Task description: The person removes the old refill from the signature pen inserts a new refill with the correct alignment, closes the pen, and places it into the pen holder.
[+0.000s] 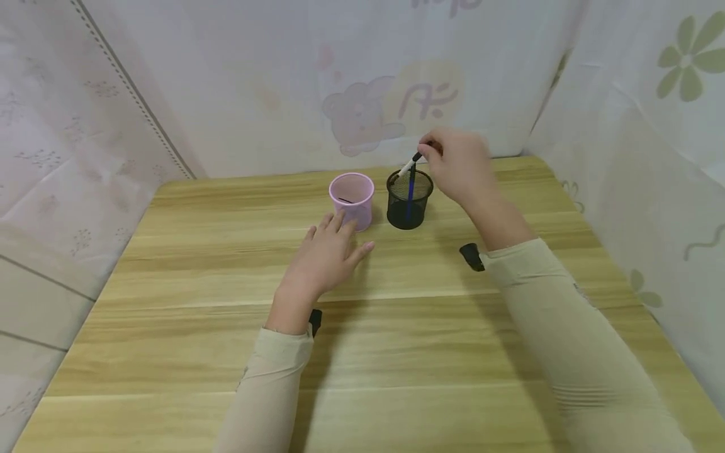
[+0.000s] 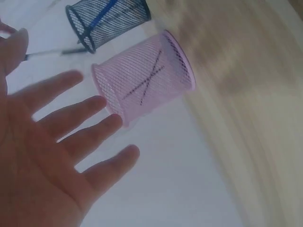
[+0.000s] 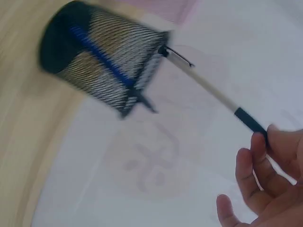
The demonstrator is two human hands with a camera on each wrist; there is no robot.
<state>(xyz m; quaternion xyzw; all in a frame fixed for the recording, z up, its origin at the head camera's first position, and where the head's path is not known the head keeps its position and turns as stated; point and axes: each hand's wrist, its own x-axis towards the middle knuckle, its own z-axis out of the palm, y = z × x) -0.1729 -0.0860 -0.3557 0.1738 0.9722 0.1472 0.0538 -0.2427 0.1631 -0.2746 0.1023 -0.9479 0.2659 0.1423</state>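
Observation:
My right hand pinches a white pen by its black end between thumb and fingers. The pen slants down, and its clip end overlaps the rim of a black mesh pen holder. A blue pen with a dark end leans inside that holder and sticks out above the rim. Left of it stands a pink mesh pen holder. Two thin dark sticks cross inside the pink one, showing through its mesh. My left hand, fingers spread and fairly straight, is right in front of the pink holder.
Both holders stand near the back edge of a wood-grain table. Pale printed curtains hang behind and along the sides. Black pieces show at both sleeve cuffs.

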